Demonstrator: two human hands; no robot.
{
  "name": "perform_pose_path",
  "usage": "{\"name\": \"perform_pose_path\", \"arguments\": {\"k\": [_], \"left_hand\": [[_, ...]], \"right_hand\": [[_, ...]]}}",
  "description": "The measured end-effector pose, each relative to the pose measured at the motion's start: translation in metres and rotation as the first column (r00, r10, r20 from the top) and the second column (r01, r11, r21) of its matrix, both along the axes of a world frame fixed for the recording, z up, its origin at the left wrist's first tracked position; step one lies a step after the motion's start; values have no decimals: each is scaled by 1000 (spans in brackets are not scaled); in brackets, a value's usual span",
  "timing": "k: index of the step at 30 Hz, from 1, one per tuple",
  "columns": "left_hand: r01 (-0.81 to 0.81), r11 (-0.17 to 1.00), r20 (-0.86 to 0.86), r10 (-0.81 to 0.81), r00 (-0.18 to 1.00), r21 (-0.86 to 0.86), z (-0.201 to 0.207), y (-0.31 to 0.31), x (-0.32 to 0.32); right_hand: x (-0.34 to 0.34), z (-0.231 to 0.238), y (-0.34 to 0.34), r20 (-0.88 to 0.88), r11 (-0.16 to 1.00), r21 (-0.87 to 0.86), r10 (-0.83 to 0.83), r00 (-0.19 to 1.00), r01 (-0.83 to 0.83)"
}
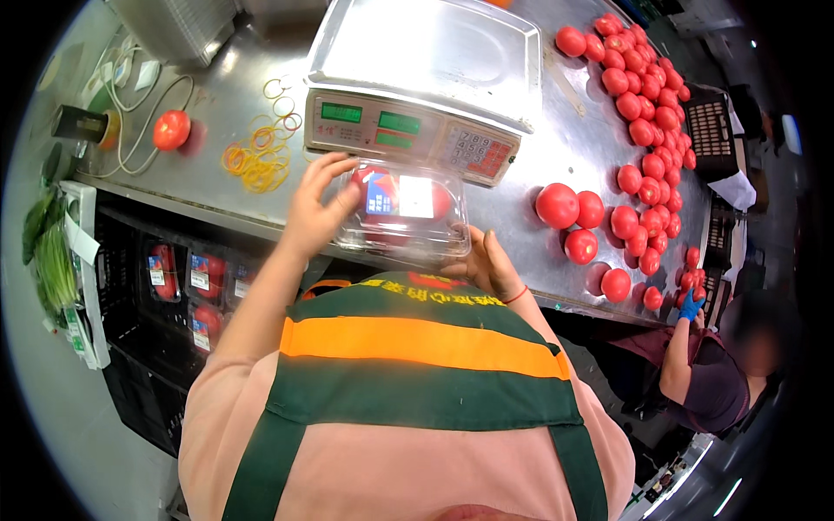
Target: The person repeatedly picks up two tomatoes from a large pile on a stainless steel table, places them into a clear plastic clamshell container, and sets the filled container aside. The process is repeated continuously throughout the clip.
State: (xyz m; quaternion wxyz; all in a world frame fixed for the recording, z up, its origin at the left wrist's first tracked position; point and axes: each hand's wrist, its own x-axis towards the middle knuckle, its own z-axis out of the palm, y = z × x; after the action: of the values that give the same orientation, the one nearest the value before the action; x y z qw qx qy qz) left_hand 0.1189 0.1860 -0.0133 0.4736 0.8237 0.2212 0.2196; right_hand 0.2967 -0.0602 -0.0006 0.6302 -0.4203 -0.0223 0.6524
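Note:
A see-through plastic clamshell box (404, 234) of red tomatoes, with a blue and a white label on its lid, sits at the table's front edge, just before the scale. My left hand (323, 201) grips its left side, thumb on the lid and fingers spread along the back corner. At the near right corner, my right hand (488, 265) curls its fingers against the box, partly under it, with the thumb standing apart. The silver weighing scale (417, 130), with green displays and a keypad, stands right behind the box; its tray (426, 52) holds nothing.
Many loose tomatoes (651, 113) line the table's right side. Yellow rubber bands (261, 165), a lone tomato (171, 129) and a white cable (130, 165) lie left. A black crate (130, 300) below holds packed boxes. At far right works another person with a blue glove (691, 306).

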Motion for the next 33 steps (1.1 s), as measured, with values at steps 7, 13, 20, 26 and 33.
{"name": "perform_pose_path", "arguments": {"k": [7,13,20,26,33], "left_hand": [[-213,836,-260,87,962,-507,-1,-41,-29],[-56,474,219,505,835,-879,0,-23,-52],[388,324,501,651,571,-863,-30,12,-87],[449,388,590,605,535,-805,-12,28,-122],[275,292,401,651,644,-916,-48,20,-122]], "right_hand": [[-1,-13,18,212,987,-103,139,967,-119],[-27,15,76,608,954,5,234,758,-298],[-67,-16,178,998,811,-34,-1,-59,-584],[-62,-45,240,869,877,-353,178,-461,-326],[-72,-10,235,977,898,-106,15,-211,-427]]}}
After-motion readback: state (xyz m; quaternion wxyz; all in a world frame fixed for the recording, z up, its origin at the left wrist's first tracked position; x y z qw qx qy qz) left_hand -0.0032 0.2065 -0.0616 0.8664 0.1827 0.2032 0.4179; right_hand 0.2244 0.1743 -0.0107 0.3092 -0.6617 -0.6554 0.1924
